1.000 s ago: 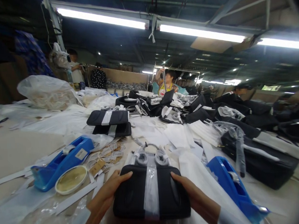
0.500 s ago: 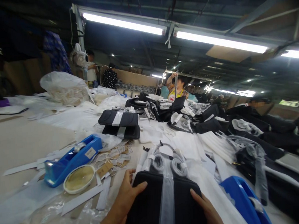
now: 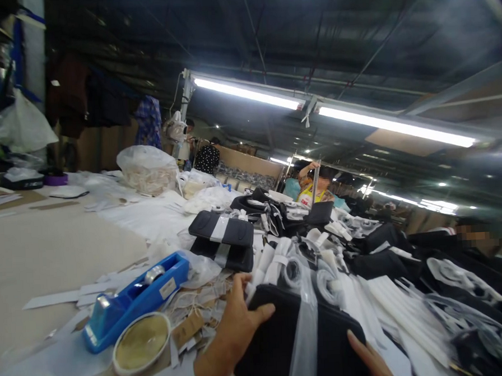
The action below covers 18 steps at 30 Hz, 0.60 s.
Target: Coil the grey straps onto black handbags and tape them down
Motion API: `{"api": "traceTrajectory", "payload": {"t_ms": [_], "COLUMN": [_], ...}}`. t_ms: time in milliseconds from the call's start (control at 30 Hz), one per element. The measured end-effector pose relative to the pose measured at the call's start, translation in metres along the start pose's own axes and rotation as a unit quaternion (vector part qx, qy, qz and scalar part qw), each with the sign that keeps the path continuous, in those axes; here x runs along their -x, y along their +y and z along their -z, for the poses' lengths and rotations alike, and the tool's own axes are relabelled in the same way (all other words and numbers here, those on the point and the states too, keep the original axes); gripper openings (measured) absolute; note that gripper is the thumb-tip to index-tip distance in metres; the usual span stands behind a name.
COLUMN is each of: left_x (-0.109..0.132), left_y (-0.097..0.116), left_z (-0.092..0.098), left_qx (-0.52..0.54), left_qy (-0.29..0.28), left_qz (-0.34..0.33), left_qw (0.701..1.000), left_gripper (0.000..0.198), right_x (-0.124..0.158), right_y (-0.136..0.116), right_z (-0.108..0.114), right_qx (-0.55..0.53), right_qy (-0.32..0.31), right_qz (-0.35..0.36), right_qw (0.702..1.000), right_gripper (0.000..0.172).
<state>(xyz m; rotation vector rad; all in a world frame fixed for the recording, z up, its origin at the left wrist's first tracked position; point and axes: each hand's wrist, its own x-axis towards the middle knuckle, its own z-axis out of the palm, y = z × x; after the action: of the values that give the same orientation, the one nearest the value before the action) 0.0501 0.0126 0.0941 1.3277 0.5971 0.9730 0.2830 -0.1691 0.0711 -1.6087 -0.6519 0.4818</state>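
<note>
A black bag (image 3: 269,335) with a translucent wrap strip (image 3: 304,331) down its front is held between both hands, low in the view. My left hand (image 3: 237,323) grips its upper left edge, thumb on the front face. On its right side, my right hand (image 3: 369,357) presses with the thumb side showing; the other fingers are hidden. Wrapped coiled straps (image 3: 295,272) stick up from the bag's top. To the left lie a blue tape dispenser (image 3: 134,300) and a roll of tape (image 3: 142,344), beside loose paper tags (image 3: 189,329).
Two stacked black bags (image 3: 222,231) lie beyond my left hand. A heap of black bags with wrapped straps (image 3: 372,260) covers the table's right side, next to white foam strips (image 3: 404,300). A plastic bag (image 3: 147,171) sits farther back. A person (image 3: 314,187) stands across the table.
The view has swung left and up, so things appear farther right and lower. Both hands still hold the black bag. The second blue tape dispenser at right has left the view.
</note>
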Motion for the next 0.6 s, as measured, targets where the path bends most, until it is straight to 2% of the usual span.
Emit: {"api": "traceTrajectory", "payload": {"t_ms": [67, 133, 200, 233, 300, 367, 433, 500, 600], "left_x": [-0.041, -0.087, -0.133, -0.156, -0.202, -0.245, -0.281, -0.308, -0.329], "left_y": [0.015, 0.037, 0.064, 0.076, 0.096, 0.106, 0.102, 0.088, 0.058], "left_z": [0.019, 0.042, 0.069, 0.084, 0.112, 0.138, 0.159, 0.173, 0.182], "left_qx": [0.013, 0.026, 0.033, 0.031, 0.028, 0.023, 0.014, 0.0, -0.03], "left_qy": [0.022, 0.041, 0.044, 0.042, 0.036, 0.027, 0.023, 0.023, 0.026], "left_qz": [-0.004, -0.007, -0.007, -0.006, -0.003, 0.006, 0.027, 0.064, 0.122], "left_qw": [1.0, 0.999, 0.998, 0.999, 0.999, 0.999, 0.999, 0.998, 0.992], "left_gripper": [0.06, 0.062, 0.062, 0.061, 0.055, 0.043, 0.032, 0.025, 0.021], "right_x": [-0.03, -0.065, -0.101, -0.121, -0.159, -0.196, -0.229, -0.255, -0.28], "right_y": [-0.024, -0.051, -0.079, -0.092, -0.115, -0.13, -0.135, -0.128, -0.109], "right_z": [-0.038, -0.081, -0.126, -0.15, -0.196, -0.237, -0.272, -0.297, -0.318], "right_qx": [-0.05, -0.117, -0.204, -0.229, -0.243, -0.248, -0.245, -0.23, -0.196], "right_qy": [-0.029, -0.069, -0.113, -0.111, -0.119, -0.12, -0.122, -0.126, -0.127], "right_qz": [-0.011, -0.014, -0.008, -0.022, -0.043, -0.044, -0.052, -0.069, -0.092], "right_qw": [0.998, 0.991, 0.972, 0.967, 0.962, 0.96, 0.96, 0.963, 0.968], "right_gripper": [0.06, 0.063, 0.054, 0.046, 0.031, 0.022, 0.017, 0.014, 0.012]}}
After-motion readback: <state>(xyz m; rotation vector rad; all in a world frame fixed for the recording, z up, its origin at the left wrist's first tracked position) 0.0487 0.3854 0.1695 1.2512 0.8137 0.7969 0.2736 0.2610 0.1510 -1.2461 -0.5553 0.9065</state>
